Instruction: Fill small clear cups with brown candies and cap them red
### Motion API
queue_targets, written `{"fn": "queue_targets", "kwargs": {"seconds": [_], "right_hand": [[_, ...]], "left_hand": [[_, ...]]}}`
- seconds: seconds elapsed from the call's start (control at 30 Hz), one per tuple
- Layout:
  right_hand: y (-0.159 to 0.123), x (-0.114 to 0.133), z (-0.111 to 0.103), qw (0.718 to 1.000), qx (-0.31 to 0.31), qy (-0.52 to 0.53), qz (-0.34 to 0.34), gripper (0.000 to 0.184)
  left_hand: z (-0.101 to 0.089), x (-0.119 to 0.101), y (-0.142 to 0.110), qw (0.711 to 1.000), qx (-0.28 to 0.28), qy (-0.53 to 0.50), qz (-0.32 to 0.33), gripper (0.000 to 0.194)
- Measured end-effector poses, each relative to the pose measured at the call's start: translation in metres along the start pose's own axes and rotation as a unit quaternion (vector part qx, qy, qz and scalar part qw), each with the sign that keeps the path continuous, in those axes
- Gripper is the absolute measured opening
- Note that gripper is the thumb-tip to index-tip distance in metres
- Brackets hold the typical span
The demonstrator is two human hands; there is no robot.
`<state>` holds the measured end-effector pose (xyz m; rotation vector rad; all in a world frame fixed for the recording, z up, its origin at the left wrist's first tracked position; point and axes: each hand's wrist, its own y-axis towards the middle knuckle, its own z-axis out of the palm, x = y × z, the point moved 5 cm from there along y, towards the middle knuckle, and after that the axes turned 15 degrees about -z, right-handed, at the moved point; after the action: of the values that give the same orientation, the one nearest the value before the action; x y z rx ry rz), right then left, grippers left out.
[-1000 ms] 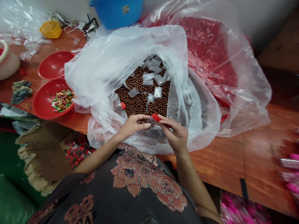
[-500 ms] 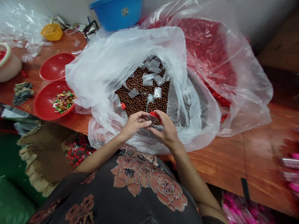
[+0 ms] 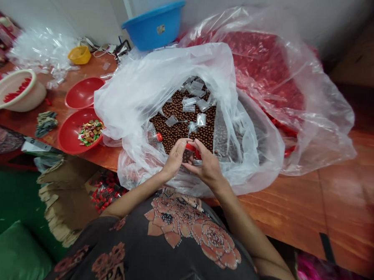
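A big clear plastic bag lies open on the wooden table, filled with small brown balls and several little clear packets. My left hand and my right hand meet over the bag's near edge. Both are closed on a small container with a red cap, the fingers of each pinching it from its own side. Another red-capped piece lies among the balls to the left of my hands.
A second clear bag of red pieces stands behind on the right. Left are two red bowls, one holding wrapped candies, a cream bowl, a yellow cup and a blue basin. A cardboard box sits below the table.
My hands have come together, from apart with the red cap at my right fingertips to both closed around it. The view has shifted to the left and slightly up.
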<state>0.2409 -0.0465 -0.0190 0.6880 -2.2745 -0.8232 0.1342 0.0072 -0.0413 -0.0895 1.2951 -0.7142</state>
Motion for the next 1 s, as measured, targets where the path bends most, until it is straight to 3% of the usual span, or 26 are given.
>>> {"fn": "queue_targets", "kwargs": {"seconds": [0.23,0.4,0.53,0.63,0.7,0.83,0.9,1.0], "right_hand": [[0.006,0.000,-0.001,0.998,0.026,0.059,0.019,0.089],[0.010,-0.009,-0.006,0.967,-0.037,0.187,0.169,0.038],[0.011,-0.007,-0.008,0.962,-0.096,0.188,0.171,0.025],[0.012,-0.003,-0.009,0.974,-0.103,0.156,0.125,0.026],[0.012,-0.001,-0.007,0.984,-0.064,0.138,0.094,0.029],[0.013,-0.003,0.000,0.993,0.025,0.098,0.052,0.060],[0.014,-0.005,0.003,0.995,0.033,0.080,0.040,0.069],[0.018,-0.005,0.006,0.998,0.025,0.051,0.026,0.067]], "left_hand": [[-0.005,-0.011,-0.002,0.998,-0.020,0.062,0.026,0.043],[-0.002,-0.012,-0.004,0.997,0.028,0.075,0.012,0.055],[0.004,-0.009,-0.008,0.996,0.050,0.050,-0.050,0.066],[0.005,-0.009,-0.011,0.995,0.044,0.038,-0.085,0.069],[0.005,-0.013,-0.012,0.995,0.034,0.032,-0.088,0.067],[0.003,-0.021,-0.009,0.996,0.015,0.018,-0.086,0.063],[0.005,-0.023,-0.007,0.995,0.022,0.008,-0.092,0.060],[0.006,-0.026,-0.002,0.996,0.027,-0.010,-0.086,0.055]]}}
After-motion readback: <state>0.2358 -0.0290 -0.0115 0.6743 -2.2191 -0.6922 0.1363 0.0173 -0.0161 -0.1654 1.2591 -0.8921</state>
